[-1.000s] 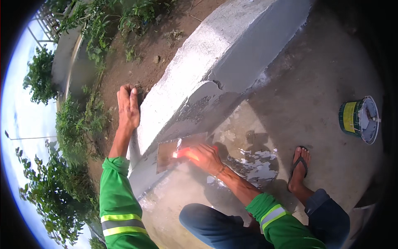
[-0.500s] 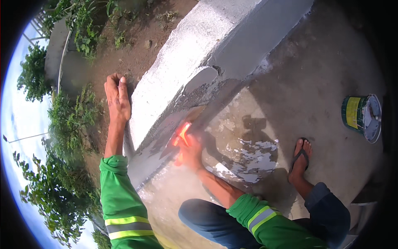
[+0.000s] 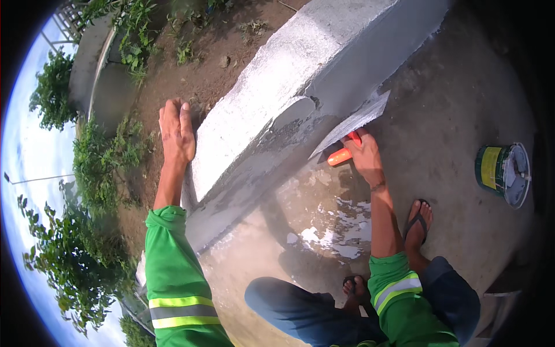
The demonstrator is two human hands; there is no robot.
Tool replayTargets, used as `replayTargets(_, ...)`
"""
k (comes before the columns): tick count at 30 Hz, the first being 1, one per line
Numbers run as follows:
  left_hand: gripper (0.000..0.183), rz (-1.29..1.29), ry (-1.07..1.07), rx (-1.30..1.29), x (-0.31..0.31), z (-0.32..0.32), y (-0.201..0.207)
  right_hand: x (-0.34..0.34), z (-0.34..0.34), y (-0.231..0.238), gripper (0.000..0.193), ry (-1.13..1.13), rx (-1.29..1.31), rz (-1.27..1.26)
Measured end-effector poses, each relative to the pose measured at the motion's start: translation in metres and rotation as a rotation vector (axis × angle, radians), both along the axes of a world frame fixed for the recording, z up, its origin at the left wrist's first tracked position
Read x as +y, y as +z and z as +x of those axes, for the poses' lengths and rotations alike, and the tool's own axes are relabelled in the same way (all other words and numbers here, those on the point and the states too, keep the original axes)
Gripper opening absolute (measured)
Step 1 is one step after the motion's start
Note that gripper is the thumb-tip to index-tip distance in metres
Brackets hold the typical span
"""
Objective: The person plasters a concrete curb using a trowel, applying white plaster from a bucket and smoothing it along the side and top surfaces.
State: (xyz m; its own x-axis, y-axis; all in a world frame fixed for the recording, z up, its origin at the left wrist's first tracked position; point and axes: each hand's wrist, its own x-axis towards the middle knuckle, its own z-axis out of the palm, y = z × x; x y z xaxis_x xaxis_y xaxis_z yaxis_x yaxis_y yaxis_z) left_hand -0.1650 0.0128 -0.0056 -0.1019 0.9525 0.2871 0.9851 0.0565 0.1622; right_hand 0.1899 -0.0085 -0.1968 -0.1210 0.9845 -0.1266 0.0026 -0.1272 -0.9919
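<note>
Head view, right fingers [image 3: 362, 152] gripping trowel [image 3: 354, 122], tips hidden, wall [image 3: 277, 69] cropped

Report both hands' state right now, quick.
Left hand: at the edge of the wall, no tool visible; open or closed cannot be told.
Right hand: closed, holding the trowel by its orange handle.
</note>
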Motion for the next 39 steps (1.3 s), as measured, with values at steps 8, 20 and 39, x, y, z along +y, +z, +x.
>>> replayTargets(8,0.035,-0.020,0.047,0.039,-0.004,-0.005,-0.001,-0.037,-0.080,0.103,0.017,0.302,-0.510,0.597)
replayTargets(20,0.033,0.004,0.015,0.050,-0.005,-0.006,0.002,-0.014,-0.036,0.071,0.021,-0.015,-0.691,0.502)
replayTargets(39,0.029,0.048,0.033,0.153,-0.004,0.001,-0.001,0.035,0.001,0.049,0.024,0.228,0.082,-0.051)
